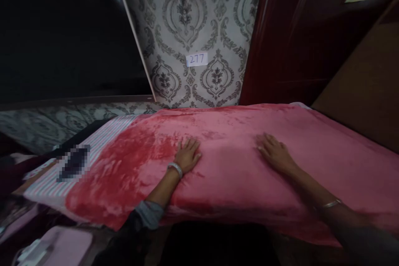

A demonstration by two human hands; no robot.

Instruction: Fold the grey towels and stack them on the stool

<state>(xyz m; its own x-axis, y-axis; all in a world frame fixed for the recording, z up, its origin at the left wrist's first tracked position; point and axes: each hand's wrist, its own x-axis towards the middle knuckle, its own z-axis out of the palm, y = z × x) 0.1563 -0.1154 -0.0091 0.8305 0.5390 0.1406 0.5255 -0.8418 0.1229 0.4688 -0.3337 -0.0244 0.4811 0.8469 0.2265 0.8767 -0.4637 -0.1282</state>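
A plush blanket (pixel 224 174), pink with darker red patches, is spread over a flat raised surface in front of me. My left hand (pixel 188 156) lies flat on its middle, fingers stretched out, with a pale bangle at the wrist. Farther right, my right hand (pixel 276 153) rests on the pink part with its fingers spread; it is slightly blurred. A thin bracelet circles my right forearm. Neither hand holds anything. Under the blanket's left edge, a striped cloth (pixel 106 145) shows.
A pixelated dark item (pixel 74 164) lies on the striped cloth. Behind stand a large dark screen (pixel 68 37), patterned wallpaper with a paper label (pixel 197 59) reading 277, and a dark red door panel (pixel 286 29). At lower left is a pale pink seat-like object (pixel 70 245).
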